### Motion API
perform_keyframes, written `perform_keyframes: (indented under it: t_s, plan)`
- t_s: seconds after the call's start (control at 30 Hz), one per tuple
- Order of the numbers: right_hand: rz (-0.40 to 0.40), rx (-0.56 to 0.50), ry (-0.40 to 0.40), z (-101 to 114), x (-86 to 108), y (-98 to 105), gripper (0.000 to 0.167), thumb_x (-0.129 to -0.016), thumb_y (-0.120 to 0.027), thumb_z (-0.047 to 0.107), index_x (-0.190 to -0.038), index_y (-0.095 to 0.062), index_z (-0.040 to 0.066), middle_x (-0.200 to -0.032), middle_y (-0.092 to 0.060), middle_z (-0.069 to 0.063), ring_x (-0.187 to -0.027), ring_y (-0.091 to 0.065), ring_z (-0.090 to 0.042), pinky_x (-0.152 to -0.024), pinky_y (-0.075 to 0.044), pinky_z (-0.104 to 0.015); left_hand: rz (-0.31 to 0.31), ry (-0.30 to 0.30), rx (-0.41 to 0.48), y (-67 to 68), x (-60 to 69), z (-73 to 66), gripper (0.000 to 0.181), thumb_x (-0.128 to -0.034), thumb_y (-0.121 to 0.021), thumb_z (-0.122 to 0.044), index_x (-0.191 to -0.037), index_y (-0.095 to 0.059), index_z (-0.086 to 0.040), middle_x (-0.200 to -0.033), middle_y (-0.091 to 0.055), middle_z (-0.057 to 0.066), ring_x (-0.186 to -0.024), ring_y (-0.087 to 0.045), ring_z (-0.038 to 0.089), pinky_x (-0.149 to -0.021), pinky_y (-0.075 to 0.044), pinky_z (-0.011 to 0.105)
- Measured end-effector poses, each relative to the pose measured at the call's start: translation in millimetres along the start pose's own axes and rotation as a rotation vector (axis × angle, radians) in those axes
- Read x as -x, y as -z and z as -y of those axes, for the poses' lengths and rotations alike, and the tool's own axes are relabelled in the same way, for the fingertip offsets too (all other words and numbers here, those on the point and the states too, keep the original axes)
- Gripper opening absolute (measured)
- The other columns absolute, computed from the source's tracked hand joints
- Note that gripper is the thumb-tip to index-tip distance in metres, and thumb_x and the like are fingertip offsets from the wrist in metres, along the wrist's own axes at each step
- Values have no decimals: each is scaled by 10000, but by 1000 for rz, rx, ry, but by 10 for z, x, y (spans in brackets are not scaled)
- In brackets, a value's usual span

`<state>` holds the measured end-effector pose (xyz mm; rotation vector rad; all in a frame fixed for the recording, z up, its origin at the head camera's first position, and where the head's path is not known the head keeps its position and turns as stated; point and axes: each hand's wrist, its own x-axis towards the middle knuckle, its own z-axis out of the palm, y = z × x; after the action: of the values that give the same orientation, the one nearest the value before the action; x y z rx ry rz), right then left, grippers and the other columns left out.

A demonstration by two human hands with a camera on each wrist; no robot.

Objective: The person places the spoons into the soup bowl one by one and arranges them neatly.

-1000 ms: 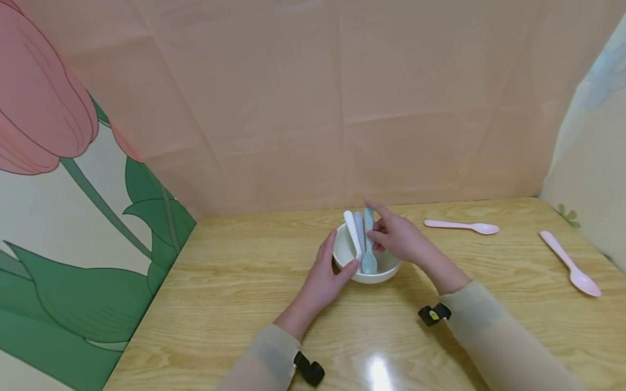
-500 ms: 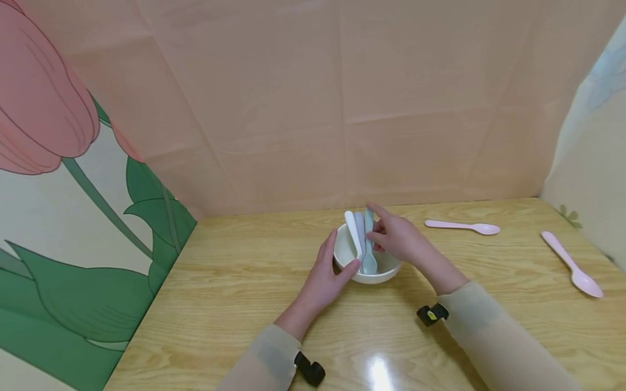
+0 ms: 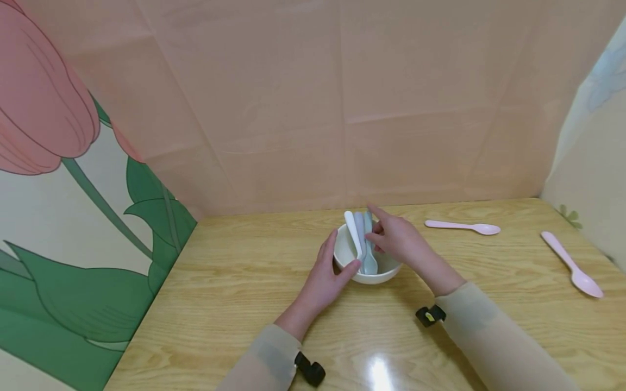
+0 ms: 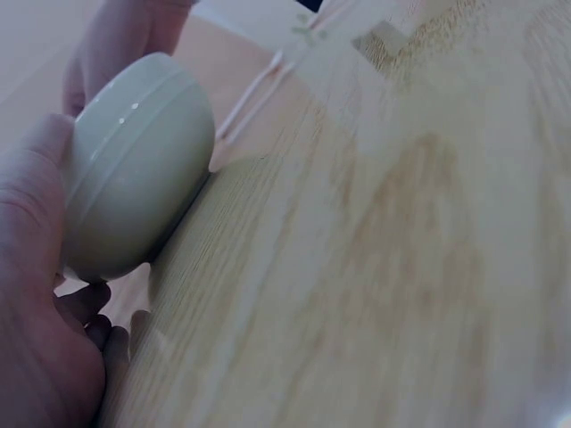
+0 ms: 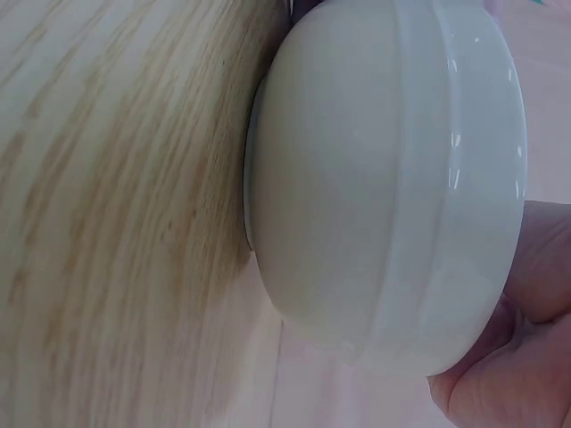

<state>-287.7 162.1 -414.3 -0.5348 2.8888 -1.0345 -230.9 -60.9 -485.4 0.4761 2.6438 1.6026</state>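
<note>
A white bowl stands on the table, with three spoons leaning in it. My left hand holds the bowl from the left, thumb at the near rim and fingers round the far side. From the right, my right hand pinches the handle of the light blue spoon, its index finger reaching to the handle's top. Left of that spoon lean a greyish-purple spoon and a white spoon, close together. Both wrist views show the bowl's outer wall; the spoons in it are hidden there.
Two pink spoons lie on the wooden table to the right: one pink spoon near the back edge, another pink spoon further right. A pinkish backdrop rises behind the table.
The light blue spoon's handle has shifted very slightly towards the greyish-purple one, and my right wrist has drifted a little left. My left hand stays on the bowl.
</note>
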Motion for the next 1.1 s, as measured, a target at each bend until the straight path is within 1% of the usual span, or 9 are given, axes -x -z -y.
perform_keyframes:
  t_s: [0.3, 0.6, 0.9, 1.1]
  plan:
    - [-4, 18, -27, -12, -4, -6, 807, -1052, -778, 126, -1705, -327, -25, -947, -753, -82, -742, -695, -178, -706, -593, -367, 2, -2, 10, -6, -2, -9, 938, -1099, -663, -518, -1796, -92, -256, -1823, -187, 62, -1608, -335, 306, -1285, -316, 560]
    - [-11, 23, -37, -2, 0, -11, 730, -1056, -774, 132, -1663, -406, -39, -979, -758, -107, -743, -698, -180, -710, -596, -370, 0, 2, 13, -2, 0, -10, 945, -1095, -670, -517, -1796, -95, -253, -1821, -195, 53, -1600, -346, 297, -1286, -318, 549]
    - [-8, -1, -45, -8, -9, 1, 712, -1059, -764, 132, -1659, -419, -34, -1006, -756, -118, -770, -704, -188, -729, -596, -375, -4, 6, 10, -2, 7, -26, 931, -1098, -664, -515, -1795, -100, -264, -1819, -203, 57, -1600, -349, 307, -1284, -317, 560]
    - [-5, -19, -39, -16, -11, 20, 718, -1062, -761, 136, -1665, -411, -34, -1016, -752, -119, -780, -707, -191, -728, -601, -371, -4, 28, 8, -5, 2, -17, 940, -1090, -667, -538, -1794, -87, -307, -1824, -193, 24, -1611, -328, 277, -1293, -302, 538]
